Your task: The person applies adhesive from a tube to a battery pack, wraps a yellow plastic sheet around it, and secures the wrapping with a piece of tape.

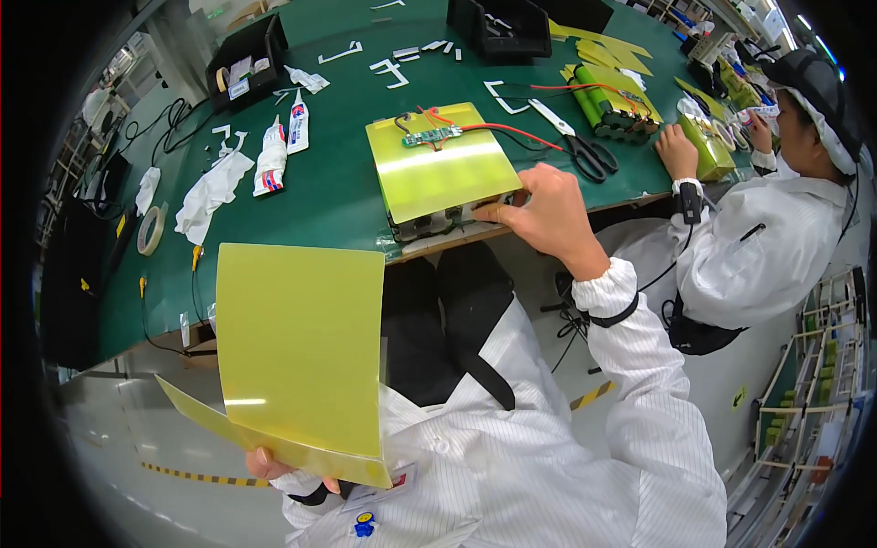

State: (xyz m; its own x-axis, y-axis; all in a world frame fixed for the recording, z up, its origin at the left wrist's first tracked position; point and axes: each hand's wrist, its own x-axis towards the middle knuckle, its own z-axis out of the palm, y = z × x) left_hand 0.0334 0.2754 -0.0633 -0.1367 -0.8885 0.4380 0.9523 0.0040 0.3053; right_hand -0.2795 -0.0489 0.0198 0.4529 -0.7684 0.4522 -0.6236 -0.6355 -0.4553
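My left hand grips the bottom edge of two yellow-green sheets, held up below the table edge near my chest. My right hand rests on the near right corner of a battery pack at the table's front edge. The pack is covered on top with a yellow-green sheet and carries a small green circuit board with red and black wires.
The green table holds scissors, two tubes, crumpled white wipes, a tape roll and black bins. A co-worker in white sits at right beside another green battery pack.
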